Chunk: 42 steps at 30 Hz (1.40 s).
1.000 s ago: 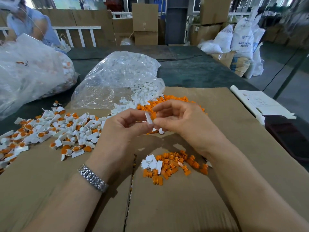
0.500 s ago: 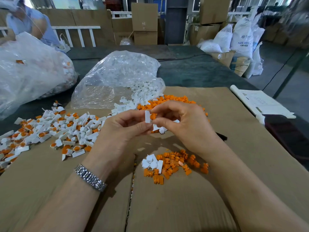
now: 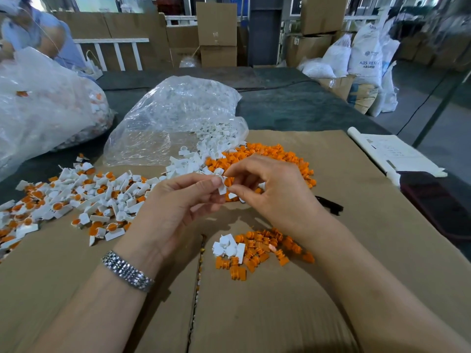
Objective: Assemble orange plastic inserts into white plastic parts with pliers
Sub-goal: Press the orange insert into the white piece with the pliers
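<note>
Over a cardboard sheet (image 3: 356,250), two hands join one small part.

Finished white-and-orange pieces (image 3: 84,197) crowd the sheet's left edge. At centre, the left hand (image 3: 178,207) pinches a white plastic part (image 3: 222,189), and the right hand (image 3: 275,192) pinches an orange insert (image 3: 228,181) against it. Loose orange inserts (image 3: 265,247) lie beneath the hands; black pliers (image 3: 330,205) rest just right of them.

Behind the dark grey-green worktable (image 3: 293,108), stacked brown cardboard boxes (image 3: 216,34) stand against a white slatted railing (image 3: 112,52). White woven sacks (image 3: 364,54) printed with dark lettering lean together at the right, on a grey concrete floor (image 3: 433,133) in daylight.
</note>
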Tool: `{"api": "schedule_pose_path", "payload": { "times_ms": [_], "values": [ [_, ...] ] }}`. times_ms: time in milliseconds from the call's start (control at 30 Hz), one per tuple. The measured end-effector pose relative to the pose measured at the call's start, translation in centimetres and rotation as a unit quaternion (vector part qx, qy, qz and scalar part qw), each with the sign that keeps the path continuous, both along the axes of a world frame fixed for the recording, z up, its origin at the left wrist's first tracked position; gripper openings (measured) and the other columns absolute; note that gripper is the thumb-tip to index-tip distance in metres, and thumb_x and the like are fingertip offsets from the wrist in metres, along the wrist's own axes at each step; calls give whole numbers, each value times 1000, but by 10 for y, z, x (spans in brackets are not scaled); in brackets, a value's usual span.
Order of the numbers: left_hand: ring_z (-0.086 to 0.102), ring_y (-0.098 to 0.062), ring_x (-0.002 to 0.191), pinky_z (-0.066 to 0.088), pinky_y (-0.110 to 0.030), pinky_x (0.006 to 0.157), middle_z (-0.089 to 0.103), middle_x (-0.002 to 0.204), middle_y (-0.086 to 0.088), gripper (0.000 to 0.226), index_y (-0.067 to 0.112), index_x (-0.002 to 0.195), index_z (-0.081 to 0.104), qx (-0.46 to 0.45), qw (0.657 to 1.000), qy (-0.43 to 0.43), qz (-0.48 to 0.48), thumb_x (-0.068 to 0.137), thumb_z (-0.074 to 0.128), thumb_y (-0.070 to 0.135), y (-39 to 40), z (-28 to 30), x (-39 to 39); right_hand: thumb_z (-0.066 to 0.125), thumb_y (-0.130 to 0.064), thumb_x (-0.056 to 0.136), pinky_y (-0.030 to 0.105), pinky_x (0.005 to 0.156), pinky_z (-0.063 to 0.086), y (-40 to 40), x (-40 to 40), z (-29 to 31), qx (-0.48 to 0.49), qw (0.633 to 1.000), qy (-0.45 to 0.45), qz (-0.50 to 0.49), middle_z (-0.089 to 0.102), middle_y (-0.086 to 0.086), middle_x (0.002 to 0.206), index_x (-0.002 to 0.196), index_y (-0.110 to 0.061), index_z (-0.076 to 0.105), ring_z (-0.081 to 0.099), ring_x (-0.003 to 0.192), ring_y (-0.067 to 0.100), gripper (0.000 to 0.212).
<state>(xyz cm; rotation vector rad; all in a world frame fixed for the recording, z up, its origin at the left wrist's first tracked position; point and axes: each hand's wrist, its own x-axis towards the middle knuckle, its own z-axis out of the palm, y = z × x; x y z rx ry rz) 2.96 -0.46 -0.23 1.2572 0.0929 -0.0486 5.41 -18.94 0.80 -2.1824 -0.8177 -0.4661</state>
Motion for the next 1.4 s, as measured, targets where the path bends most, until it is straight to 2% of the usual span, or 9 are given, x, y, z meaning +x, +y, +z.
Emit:
{"api": "schedule_pose_path", "payload": {
  "times_ms": [267,500,633,767,900,1033,1133,1267,1400],
  "values": [
    [74,-23,71,61,-22,62,74,79,-14,10,4,82,79,-17,1000,6,1,74,79,10,-1,1,1,77,-11,88,26,79,55,2,0,-2,0,1000,0,4,67,-5,93,108,-12,74,63,82,7,20],
    [73,-23,70,60,-23,63,73,82,-18,31,-8,96,71,5,1000,-20,22,70,80,7,-3,-2,0,76,-12,89,26,79,55,3,-2,-1,-16,1000,9,7,67,-5,94,109,-12,74,63,83,7,20],
    [74,-22,70,59,-22,63,76,86,-16,7,10,74,80,-1,999,-17,36,67,81,8,-3,0,0,73,-21,91,22,84,53,-8,6,3,-17,995,87,-48,65,-8,103,120,-22,66,63,90,4,30],
    [75,-22,69,59,-21,61,76,80,-13,9,12,72,81,-15,999,-19,35,63,82,9,-3,2,0,64,-54,92,44,97,47,-27,20,-5,-218,924,171,-265,53,5,125,125,-17,55,54,115,24,51],
    [75,-23,71,58,-20,60,75,78,-11,10,13,73,81,-7,999,-31,30,64,83,12,-1,1,1,63,-59,89,45,88,45,-28,25,-16,-322,882,198,-281,51,8,109,108,-14,52,52,111,31,50],
    [75,-22,72,57,-19,59,75,78,-10,11,15,74,81,3,999,-29,43,63,84,16,0,0,2,57,-42,97,35,68,36,-26,25,-12,-286,902,176,-271,53,5,92,92,-12,51,55,88,26,30],
    [74,-19,72,57,-20,58,75,80,-8,14,11,80,78,-13,997,-20,73,67,83,14,1,0,3,48,-36,101,38,61,44,-30,18,4,-169,933,200,-246,64,12,88,98,-12,59,60,75,26,27],
    [71,-17,72,56,-21,60,75,85,-7,7,9,87,72,-50,995,-34,84,85,75,2,2,1,2,50,-34,103,43,79,62,-29,4,42,9,925,368,-94,74,12,86,99,-12,67,73,80,28,28],
    [70,-16,73,55,-20,63,72,92,-11,10,8,93,68,-76,991,-50,94,87,74,2,5,3,2,54,-31,102,52,88,59,-10,-2,46,-33,894,448,-13,75,17,95,102,1,69,73,92,33,35]
  ]
}}
